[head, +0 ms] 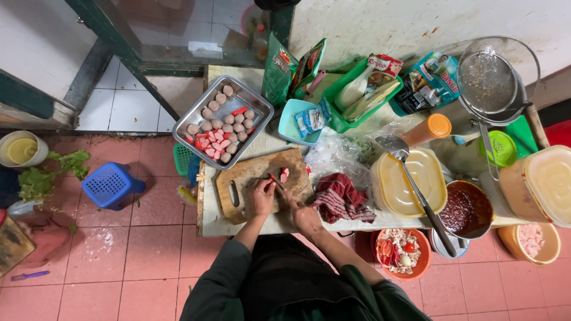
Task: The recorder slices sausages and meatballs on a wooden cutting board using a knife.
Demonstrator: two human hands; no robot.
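Left hand [260,199] pins a red-and-white piece [284,175] on the cutting board [250,178], centre frame; right hand [303,215] clenched round a knife [275,181]. Risk: blade runs close to fingertips; slices may roll off surface [357,224].

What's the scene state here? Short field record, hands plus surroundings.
left hand: steadies a red-white piece on the wooden cutting board
right hand: grips a small knife over the board
cut pieces: on the board
metal tray: behind the board, holds meatballs and red-white slices
red cloth: right of the board
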